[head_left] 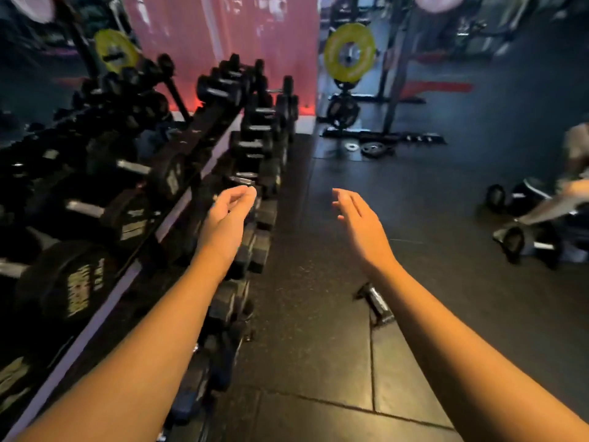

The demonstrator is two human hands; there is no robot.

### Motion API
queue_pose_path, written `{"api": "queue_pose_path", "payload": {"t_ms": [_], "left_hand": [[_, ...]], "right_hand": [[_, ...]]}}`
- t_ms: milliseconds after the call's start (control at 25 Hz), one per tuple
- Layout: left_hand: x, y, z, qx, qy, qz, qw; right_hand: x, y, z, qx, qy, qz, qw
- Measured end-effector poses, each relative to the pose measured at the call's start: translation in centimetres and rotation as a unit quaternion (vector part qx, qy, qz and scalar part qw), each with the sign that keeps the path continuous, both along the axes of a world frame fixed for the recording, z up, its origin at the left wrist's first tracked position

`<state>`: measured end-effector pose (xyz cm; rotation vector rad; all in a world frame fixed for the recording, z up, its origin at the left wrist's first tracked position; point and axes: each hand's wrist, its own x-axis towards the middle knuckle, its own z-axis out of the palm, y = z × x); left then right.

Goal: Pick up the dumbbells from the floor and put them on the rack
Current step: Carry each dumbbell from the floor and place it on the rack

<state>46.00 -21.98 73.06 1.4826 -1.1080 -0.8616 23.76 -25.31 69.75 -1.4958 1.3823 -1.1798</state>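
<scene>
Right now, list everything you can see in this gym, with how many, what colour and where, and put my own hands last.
Dumbbell rack: one, black, along the left side, running away from the camera.
Racked dumbbells: many, black with silver handles, on the rack's tiers; too blurred to count.
Floor dumbbell: one, small, dark with a silver handle, on the mat beside the right forearm.
Yellow weight plate: one, on a stand at the far centre; a second yellow disc shows at upper left.
Loose plates: two or so, dark and pale, on the floor by that stand.
Floor mat: black rubber tiles throughout.
Another person: partly visible at the right edge, with dumbbells nearby.
Left hand: fingers curled, empty, over the rack.
Right hand: open, empty.
</scene>
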Motion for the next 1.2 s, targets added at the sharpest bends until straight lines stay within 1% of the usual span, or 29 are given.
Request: {"api": "queue_pose_path", "payload": {"t_ms": [80,160,280,440,600,680,760,960,1080,1200], "left_hand": [[-3.3,-3.5,-1.6,0.028,-0.003,-0.055,0.998],[-6.4,-6.7,-3.0,0.058,-0.011,-0.106,0.993],[-11.0,-11.5,-4.4,0.072,-0.01,-0.177,0.982],[-16.8,-17.4,-5.8,0.078,-0.046,-0.255,0.963],[-22.3,-23.1,-9.6,0.117,-0.103,-0.31,0.938],[-25.0,-25.8,-12.1,0.152,-0.129,-0.329,0.923],[-28.1,-29.1,-15.5,0.182,-0.159,-0.346,0.907],[-35.5,-37.6,-25.9,0.222,-0.236,-0.376,0.868],[-39.0,-42.3,-35.2,0.25,-0.279,-0.399,0.837],[-40.8,-45.2,-45.9,0.265,-0.319,-0.422,0.806]], "right_hand": [[-5.2,-0.8,-2.0,0.02,-0.015,-0.079,0.997],[-8.8,-1.6,-3.7,0.03,-0.017,-0.131,0.991],[-11.8,-3.4,-4.9,0.036,-0.018,-0.176,0.984],[-15.3,-5.9,-7.4,0.052,-0.037,-0.235,0.97],[-19.4,-9.1,-12.0,0.099,-0.064,-0.285,0.951],[-21.4,-11.0,-15.0,0.12,-0.071,-0.308,0.941],[-23.8,-13.6,-19.2,0.15,-0.078,-0.322,0.932],[-28.4,-19.0,-31.8,0.242,-0.09,-0.354,0.899],[-30.8,-21.7,-41.3,0.287,-0.085,-0.379,0.876],[-31.6,-22.9,-51.4,0.329,-0.074,-0.394,0.855]]}}
